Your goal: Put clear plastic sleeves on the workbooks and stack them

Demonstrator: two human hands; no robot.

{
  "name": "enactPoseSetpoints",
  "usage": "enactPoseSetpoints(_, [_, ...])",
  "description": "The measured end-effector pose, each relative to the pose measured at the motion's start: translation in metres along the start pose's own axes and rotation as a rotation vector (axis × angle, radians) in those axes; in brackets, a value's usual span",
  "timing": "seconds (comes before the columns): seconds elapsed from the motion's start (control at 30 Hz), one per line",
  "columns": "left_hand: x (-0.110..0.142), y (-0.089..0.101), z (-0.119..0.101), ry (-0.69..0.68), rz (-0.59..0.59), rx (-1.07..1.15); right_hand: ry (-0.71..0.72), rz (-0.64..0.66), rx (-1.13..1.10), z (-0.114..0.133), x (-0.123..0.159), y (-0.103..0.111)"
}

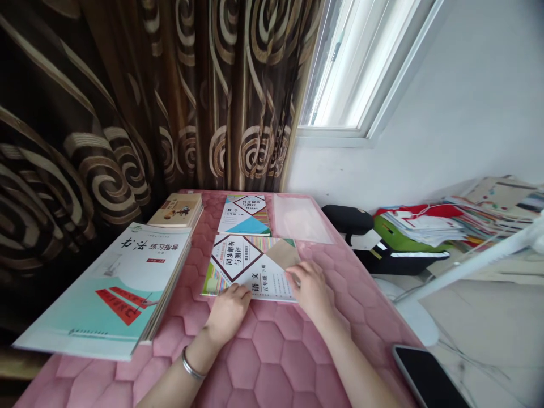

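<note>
Head view: my left hand point(228, 313) and right hand point(309, 290) rest flat, gripping nothing, on the near edge of the diamond-patterned paper workbook point(250, 266); I'd press evenly to square it on the pink quilted mat point(272, 362).

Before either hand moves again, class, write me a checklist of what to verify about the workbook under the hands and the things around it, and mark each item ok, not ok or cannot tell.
1. Both hands on the workbook: ok. The left hand rests on its near edge, the right hand on its near right corner.
2. Workbook lies flat on the pink mat: ok.
3. Workbook clear of the maths book behind it: cannot tell; their edges look as if they meet.
4. Calligraphy book stack fully on the mat: not ok; it overhangs the left edge.
5. Phone apart from the right arm: ok.
6. Clear plastic sleeve lies flat: ok.
</note>
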State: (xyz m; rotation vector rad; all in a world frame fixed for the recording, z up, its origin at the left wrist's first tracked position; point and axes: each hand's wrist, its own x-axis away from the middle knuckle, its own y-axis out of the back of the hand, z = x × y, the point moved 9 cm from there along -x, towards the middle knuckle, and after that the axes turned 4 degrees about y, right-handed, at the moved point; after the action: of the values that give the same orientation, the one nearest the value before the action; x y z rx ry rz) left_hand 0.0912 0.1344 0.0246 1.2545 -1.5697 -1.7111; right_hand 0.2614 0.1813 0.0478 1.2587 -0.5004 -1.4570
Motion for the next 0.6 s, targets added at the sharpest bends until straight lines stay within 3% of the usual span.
enactPoseSetpoints(0.07, [0.0,0.001,0.0,0.003,-0.017,0.031,0.155,0.108,-0.184,0.037,0.008,-0.014])
enactPoseSetpoints(0.13, [-0.002,0.003,0.002,0.014,-0.043,0.083,0.242,0.154,-0.233,0.063,0.016,-0.027])
enactPoseSetpoints(0.23, [-0.004,0.006,0.009,0.062,-0.088,0.211,0.266,0.16,-0.195,0.076,0.022,-0.043])
enactPoseSetpoints(0.43, [-0.002,0.01,0.027,0.16,-0.073,0.33,0.223,0.159,-0.21,0.058,0.019,-0.046])
enactPoseSetpoints(0.6, [0.013,0.019,0.066,0.316,-0.003,0.309,0.105,0.278,-0.274,0.02,0.018,-0.03])
